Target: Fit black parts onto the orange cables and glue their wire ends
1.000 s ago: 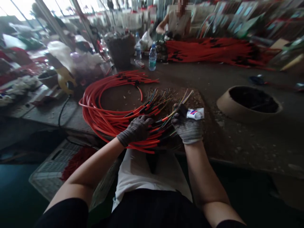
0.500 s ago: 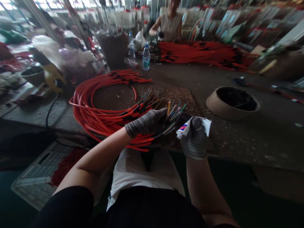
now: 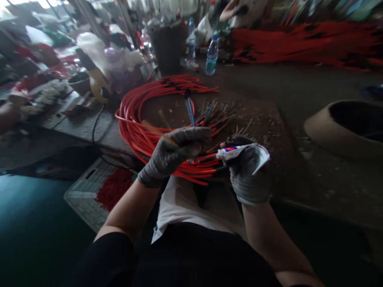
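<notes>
My left hand (image 3: 175,153), in a grey glove, is closed over the cable bundle. A thin yellowish-brown stick (image 3: 157,130), blurred by motion, slants out of it to the upper left. My right hand (image 3: 249,175), gloved as well, grips a partly flattened white tube (image 3: 239,150) with blue and red print. The tube's narrow end points left toward my left fingertips, a short gap away. Under and around both hands lies a coil of orange-red cables (image 3: 128,115), their stripped ends showing thin coloured wires (image 3: 220,113).
Right of the hands stands a tan round tub (image 3: 323,129). Behind are a water bottle (image 3: 212,56), a dark bucket (image 3: 166,48) and a pile of red cables (image 3: 299,44), with a co-worker's arm (image 3: 229,10) beyond. A white crate (image 3: 86,191) sits below left.
My left hand has drawn back left from the wire ends, and the stick now leans left instead of upright. The tube has turned so its narrow end points left. The view has shifted.
</notes>
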Action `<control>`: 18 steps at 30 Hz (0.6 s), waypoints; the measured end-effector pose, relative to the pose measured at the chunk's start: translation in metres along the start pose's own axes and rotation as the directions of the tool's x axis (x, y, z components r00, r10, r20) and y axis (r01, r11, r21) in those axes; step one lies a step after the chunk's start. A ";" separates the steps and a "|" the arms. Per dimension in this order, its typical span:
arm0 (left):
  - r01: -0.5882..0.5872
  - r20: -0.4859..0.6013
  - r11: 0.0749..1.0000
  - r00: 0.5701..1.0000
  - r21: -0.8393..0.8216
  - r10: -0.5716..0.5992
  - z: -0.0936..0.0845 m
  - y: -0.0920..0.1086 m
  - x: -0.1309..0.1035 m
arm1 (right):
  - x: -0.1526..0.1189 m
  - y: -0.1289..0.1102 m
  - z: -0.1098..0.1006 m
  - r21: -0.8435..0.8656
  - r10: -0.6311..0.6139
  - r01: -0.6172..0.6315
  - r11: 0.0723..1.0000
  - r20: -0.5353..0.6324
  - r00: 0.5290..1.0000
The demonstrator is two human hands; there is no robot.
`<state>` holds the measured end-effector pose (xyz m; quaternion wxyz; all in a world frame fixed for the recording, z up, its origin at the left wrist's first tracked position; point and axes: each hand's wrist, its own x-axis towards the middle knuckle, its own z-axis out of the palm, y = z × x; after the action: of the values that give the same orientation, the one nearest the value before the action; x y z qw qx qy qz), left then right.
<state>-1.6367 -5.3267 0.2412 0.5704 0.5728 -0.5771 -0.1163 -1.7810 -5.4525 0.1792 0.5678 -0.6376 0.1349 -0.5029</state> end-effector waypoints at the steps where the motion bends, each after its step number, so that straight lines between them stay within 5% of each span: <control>1: 0.014 -0.041 1.000 0.999 0.010 -0.014 -0.001 -0.002 -0.012 | -0.003 -0.003 0.008 0.035 0.008 -0.008 0.999 0.001 1.000; 6: -0.031 -0.133 0.999 0.990 0.032 0.035 0.006 -0.004 -0.049 | -0.010 -0.018 0.031 -0.073 -0.147 0.146 0.987 -0.002 0.989; 11: -0.164 -0.123 0.985 0.978 0.060 0.170 0.008 -0.004 -0.046 | -0.009 -0.019 0.037 -0.181 -0.241 0.234 0.955 -0.019 0.970; 18: -0.166 -0.129 0.984 0.976 0.064 0.173 0.008 -0.005 -0.046 | -0.013 -0.009 0.037 -0.280 -0.319 0.307 0.910 0.004 0.948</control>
<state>-1.6541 -5.2963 0.2104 0.6005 0.5426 -0.5872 -0.0133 -1.7618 -5.4181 0.1863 0.3823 -0.7135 0.1117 -0.5764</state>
